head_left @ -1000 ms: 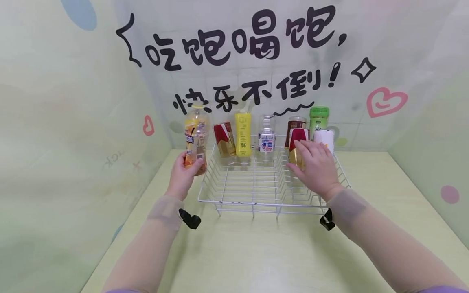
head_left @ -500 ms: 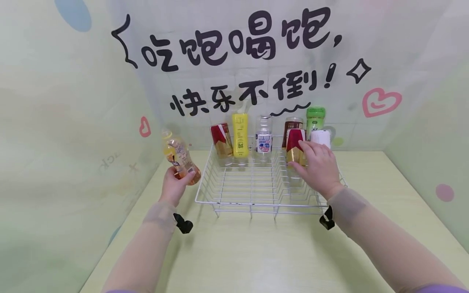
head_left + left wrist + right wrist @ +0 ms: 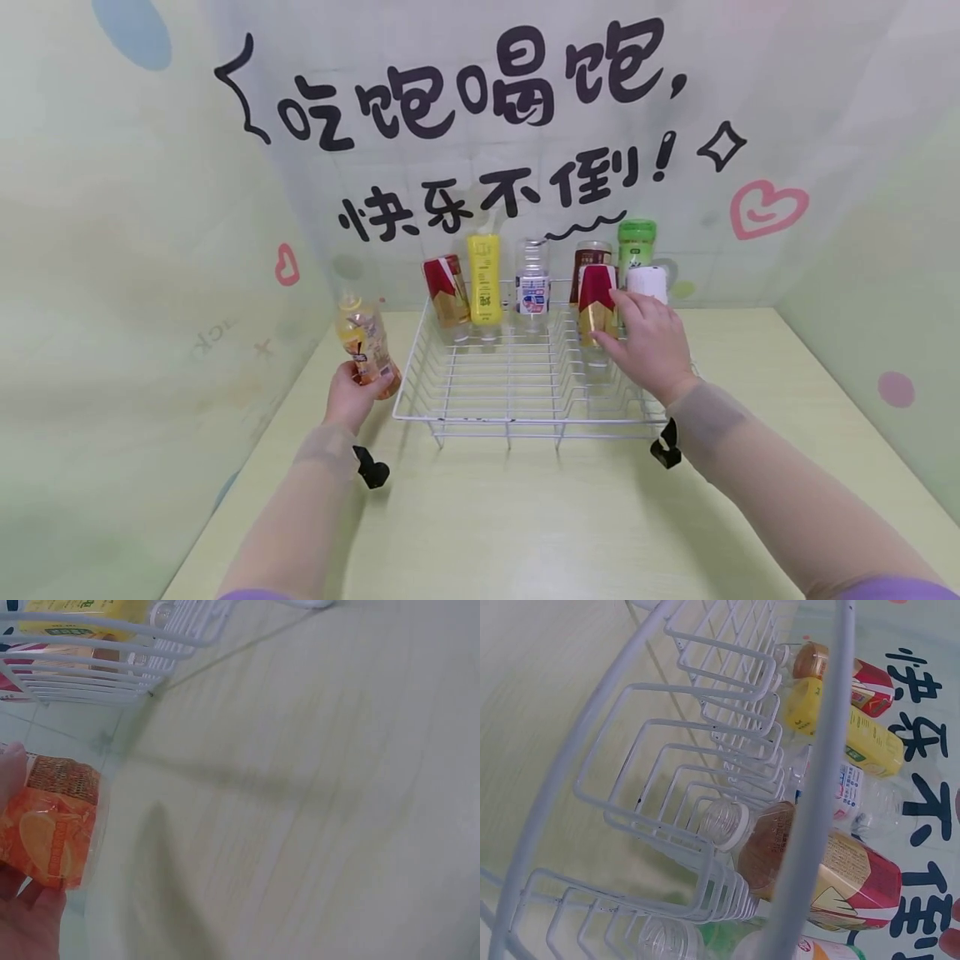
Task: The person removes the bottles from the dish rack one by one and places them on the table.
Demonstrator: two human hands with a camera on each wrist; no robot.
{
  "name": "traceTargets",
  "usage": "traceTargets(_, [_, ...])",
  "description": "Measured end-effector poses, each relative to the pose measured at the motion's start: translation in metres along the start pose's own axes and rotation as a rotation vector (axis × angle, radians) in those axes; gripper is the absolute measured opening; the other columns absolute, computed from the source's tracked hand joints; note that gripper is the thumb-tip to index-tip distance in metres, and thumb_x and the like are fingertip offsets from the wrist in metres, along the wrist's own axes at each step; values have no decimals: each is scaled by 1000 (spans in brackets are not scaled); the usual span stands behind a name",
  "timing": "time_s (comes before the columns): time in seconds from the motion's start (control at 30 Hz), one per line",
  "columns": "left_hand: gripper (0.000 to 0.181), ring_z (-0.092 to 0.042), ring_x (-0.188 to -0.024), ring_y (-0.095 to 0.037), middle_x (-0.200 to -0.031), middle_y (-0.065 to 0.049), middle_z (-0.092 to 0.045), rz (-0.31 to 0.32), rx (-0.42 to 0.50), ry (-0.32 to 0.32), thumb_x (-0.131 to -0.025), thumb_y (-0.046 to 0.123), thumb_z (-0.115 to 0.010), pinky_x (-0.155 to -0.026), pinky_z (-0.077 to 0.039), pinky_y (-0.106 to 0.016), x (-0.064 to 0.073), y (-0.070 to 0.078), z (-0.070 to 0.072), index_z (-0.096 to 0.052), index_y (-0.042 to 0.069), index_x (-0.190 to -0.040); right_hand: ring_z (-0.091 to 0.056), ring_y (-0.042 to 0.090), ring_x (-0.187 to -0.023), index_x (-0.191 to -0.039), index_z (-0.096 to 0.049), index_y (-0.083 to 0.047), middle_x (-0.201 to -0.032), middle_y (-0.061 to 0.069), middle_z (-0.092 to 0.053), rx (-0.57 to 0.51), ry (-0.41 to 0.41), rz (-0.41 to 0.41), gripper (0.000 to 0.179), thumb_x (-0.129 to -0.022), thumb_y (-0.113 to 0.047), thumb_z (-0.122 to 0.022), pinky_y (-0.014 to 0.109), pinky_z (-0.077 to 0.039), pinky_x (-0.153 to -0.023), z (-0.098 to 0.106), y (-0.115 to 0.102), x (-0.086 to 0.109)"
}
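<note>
My left hand (image 3: 352, 396) grips a plastic bottle with an orange label (image 3: 363, 346), tilted a little, beside the rack's left wall. In the left wrist view the bottle's label (image 3: 60, 836) lies between thumb and fingers. My right hand (image 3: 648, 346) lies over the right part of the white wire rack (image 3: 525, 417). Its fingertips overlap the right edge of a red and gold bottle (image 3: 594, 300), thumb apart from the fingers. The right wrist view shows no fingers around that bottle (image 3: 855, 881); it leans neck down among the wires.
Along the rack's back stand another red and gold bottle (image 3: 446, 292), a yellow bottle (image 3: 484, 279) and a clear labelled bottle (image 3: 532, 292). At its right are a brown bottle (image 3: 590, 252), a green bottle (image 3: 636, 242) and a white one (image 3: 647, 283). Walls rise behind and at both sides.
My left hand has brought the orange-labelled bottle down and to the left, outside the rack. My right hand has drawn slightly rightward off the red and gold bottle's front.
</note>
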State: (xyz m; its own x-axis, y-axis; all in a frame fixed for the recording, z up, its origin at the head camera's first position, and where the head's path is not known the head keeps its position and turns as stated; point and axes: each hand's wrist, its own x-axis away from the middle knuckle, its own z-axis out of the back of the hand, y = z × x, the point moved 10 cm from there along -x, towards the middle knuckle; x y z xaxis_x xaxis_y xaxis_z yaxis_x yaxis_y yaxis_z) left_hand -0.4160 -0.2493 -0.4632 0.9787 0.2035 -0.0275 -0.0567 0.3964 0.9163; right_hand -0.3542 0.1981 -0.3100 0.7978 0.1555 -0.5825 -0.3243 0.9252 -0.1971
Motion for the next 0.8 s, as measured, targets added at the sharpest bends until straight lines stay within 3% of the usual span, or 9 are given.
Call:
traceTargets(0.37, [76,-39,-110,-26,-124,-12,-39,46,-36,3,-70,36,-69,-89,-35,-41,-3,-15,0,-30,5,-126,-40,33,-107,-123,-43,-9,-118,14,-47,-41,-52,-95,64,-74,-45,-61,53,-30,-85,-7,25,-2])
traceTargets(0.8, [71,-40,-109,-28,-121,-15,-42,36,-112,44,-72,35,-68,-92,-31,-40,-2,-28,12,-32,1,-123,-38,37,-107,-126,-39,-5,-119,20,-44,-81,-91,-212,68,-77,-47,-56,53,-29,-86,-12,51,2])
